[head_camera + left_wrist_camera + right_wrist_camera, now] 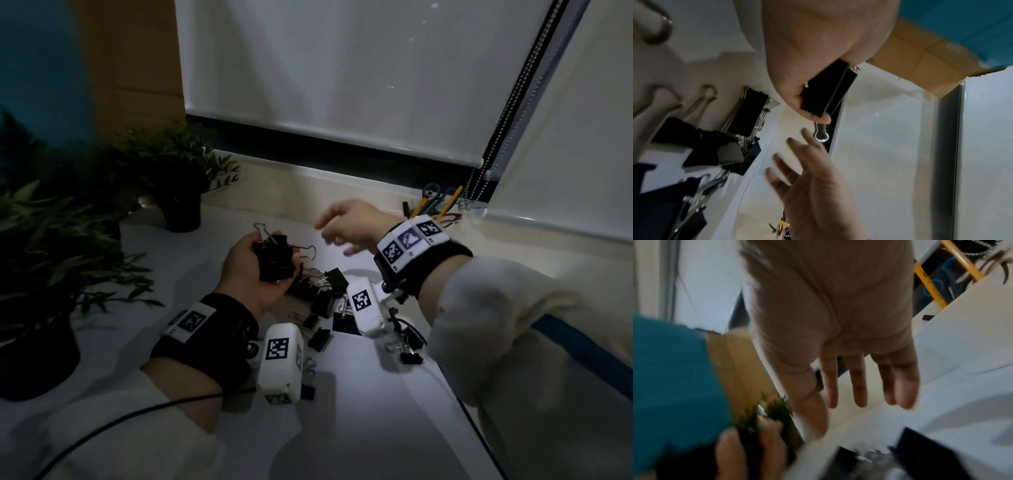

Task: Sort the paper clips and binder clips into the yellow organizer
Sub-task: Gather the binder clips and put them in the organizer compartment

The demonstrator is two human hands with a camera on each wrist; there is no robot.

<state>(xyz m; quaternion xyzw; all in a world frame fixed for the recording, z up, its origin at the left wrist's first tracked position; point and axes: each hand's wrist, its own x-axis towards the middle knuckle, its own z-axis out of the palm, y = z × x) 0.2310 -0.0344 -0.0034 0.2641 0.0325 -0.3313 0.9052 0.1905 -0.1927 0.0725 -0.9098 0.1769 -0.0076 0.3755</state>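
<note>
The left hand [255, 270] clutched a fistful of binder clips [274, 257]; the right hand [346, 222] hovered spread, empty. Stiff, light, snag-prone clips: probably best gripped by their bodies.

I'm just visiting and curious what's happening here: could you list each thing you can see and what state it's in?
Left hand: palm up, gripping a bunch of black binder clips.
Right hand: empty, fingers straight, raised above the table.
Loose binder clips: scattered on the white table, unsorted.
Roller blind: pulled down.
Pencils: standing upright behind the right wrist.
Potted plants: upright.
</note>
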